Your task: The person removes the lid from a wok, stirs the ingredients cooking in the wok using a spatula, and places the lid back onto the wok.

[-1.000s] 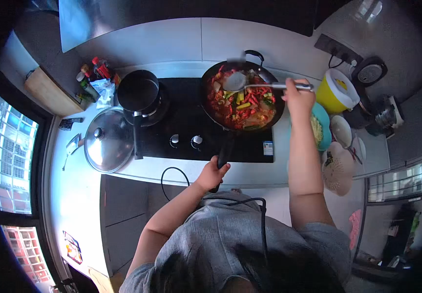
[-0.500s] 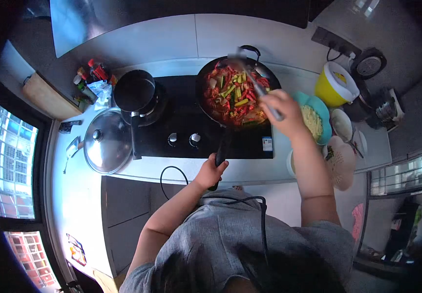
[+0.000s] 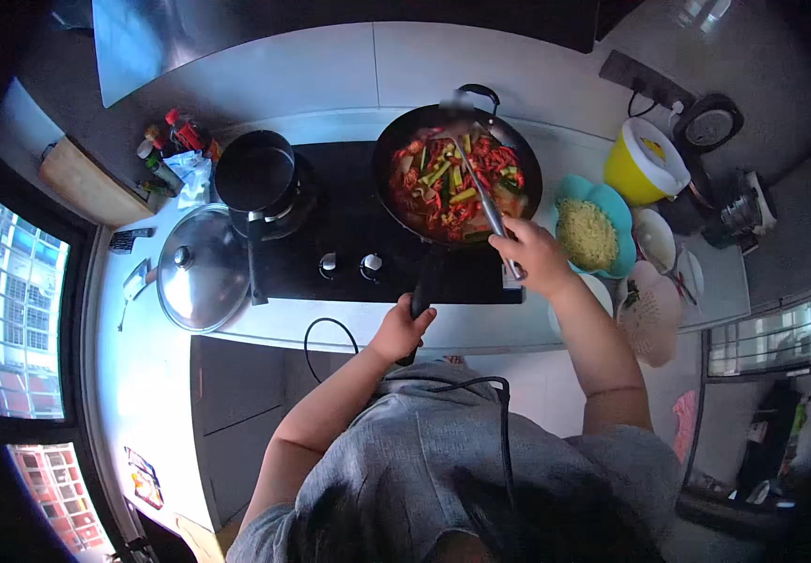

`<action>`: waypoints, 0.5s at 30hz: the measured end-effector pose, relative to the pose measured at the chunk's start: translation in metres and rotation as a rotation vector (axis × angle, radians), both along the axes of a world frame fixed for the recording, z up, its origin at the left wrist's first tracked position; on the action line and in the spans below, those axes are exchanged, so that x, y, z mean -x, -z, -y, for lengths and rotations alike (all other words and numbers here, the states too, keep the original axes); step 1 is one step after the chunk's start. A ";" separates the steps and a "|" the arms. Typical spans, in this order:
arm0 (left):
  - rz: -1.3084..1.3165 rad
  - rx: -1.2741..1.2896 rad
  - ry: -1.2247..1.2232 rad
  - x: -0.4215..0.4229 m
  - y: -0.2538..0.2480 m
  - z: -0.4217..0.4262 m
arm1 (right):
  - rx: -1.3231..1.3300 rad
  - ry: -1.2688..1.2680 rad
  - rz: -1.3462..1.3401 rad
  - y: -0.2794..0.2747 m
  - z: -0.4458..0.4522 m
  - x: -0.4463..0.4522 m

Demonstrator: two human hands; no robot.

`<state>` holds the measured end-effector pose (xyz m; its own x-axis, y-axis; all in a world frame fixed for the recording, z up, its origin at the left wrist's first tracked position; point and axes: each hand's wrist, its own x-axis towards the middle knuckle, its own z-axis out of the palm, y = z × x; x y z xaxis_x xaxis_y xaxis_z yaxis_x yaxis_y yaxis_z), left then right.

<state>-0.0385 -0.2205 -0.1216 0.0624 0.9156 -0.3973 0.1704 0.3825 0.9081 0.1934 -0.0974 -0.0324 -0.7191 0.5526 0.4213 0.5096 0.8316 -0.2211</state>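
A black wok [image 3: 389, 212] stands on the right of the cooktop. It holds a stew [image 3: 436, 192] of red pieces that look like crayfish, with green vegetable strips. My left hand [image 3: 402, 330] is wrapped round the wok's long black handle [image 3: 430, 277] near the front edge. My right hand [image 3: 533, 257] grips the long-handled metal spatula [image 3: 482, 200] by its handle, over the wok's right front rim. The spatula's head is down in the far part of the stew, partly hidden by the food.
A black saucepan [image 3: 256, 174] sits on the left burner, beside a glass lid [image 3: 202, 272]. Bottles [image 3: 185, 131] stand at the back left. To the right are a turquoise bowl [image 3: 623, 220] of pale shreds, a pink colander [image 3: 651, 324] and a yellow-white container [image 3: 645, 169].
My right hand has come down towards me and slightly left. The spatula's head, raised over the wok's far rim before, is now in the stew. My left hand stays on the wok handle.
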 end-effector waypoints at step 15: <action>0.061 -0.020 -0.006 0.003 0.006 0.001 | -0.037 0.237 -0.121 0.012 -0.009 0.018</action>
